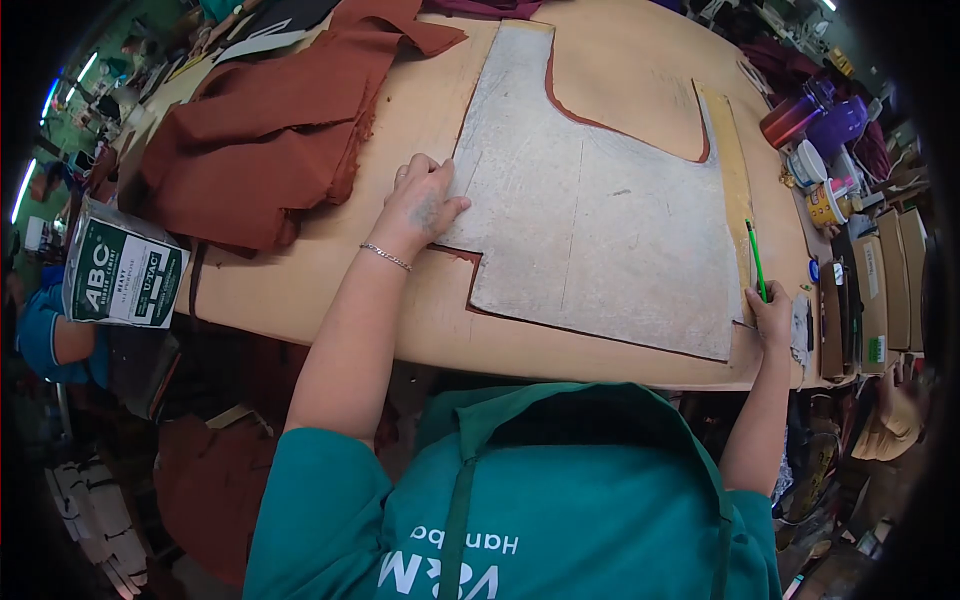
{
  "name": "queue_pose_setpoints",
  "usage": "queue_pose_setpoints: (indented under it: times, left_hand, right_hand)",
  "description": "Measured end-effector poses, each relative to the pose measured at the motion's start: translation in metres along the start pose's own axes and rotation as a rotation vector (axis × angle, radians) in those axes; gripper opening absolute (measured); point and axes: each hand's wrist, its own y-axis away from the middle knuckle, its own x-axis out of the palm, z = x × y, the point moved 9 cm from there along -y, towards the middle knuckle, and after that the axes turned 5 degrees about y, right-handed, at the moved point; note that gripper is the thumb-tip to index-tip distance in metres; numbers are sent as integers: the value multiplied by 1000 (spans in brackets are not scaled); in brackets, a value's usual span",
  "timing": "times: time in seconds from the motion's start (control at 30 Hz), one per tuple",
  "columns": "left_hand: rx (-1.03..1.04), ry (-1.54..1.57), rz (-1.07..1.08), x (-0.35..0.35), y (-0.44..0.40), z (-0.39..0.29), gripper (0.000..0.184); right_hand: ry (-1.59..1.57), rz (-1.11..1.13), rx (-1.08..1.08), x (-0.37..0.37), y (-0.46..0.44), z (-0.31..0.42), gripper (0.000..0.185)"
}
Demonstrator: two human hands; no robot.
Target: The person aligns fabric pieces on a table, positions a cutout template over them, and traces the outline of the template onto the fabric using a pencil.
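Observation:
A large grey pattern template (610, 210) lies flat on the tan tabletop, with a curved notch at its far side. Thin reddish-brown edges of material show from under it. My left hand (425, 205) rests on the template's left edge, thumb out and fingers apart, a chain bracelet on its wrist. At the near right corner, my right hand (770, 312) grips a bright green pencil (755, 255), which stands nearly upright. A yellowish strip (733, 170) runs along the template's right side, close to that hand.
Stacked reddish-brown fabric (270, 150) covers the table's left part. An ABC rubber cement can (130, 265) sits at the left edge. Along the right are purple bottles (835, 125), tubs (825, 200) and upright cardboard pieces (890, 275). Another person's arm (72, 340) shows far left.

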Motion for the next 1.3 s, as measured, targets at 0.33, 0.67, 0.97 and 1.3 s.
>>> queue_pose_setpoints:
  times: [0.33, 0.67, 0.97, 1.3]
  left_hand:
    - [6, 81, -43, -2, 2, 7, 52]
    - [94, 179, -76, -5, -1, 9, 51]
    - [186, 179, -32, 1, -5, 11, 52]
    - [93, 148, 57, 5, -7, 14, 56]
  right_hand:
    - [44, 0, 17, 1, -4, -5, 22]
    - [95, -13, -16, -4, 3, 12, 26]
    - [130, -47, 73, -11, 9, 16, 34]
    - [-3, 42, 180, -2, 7, 2, 34]
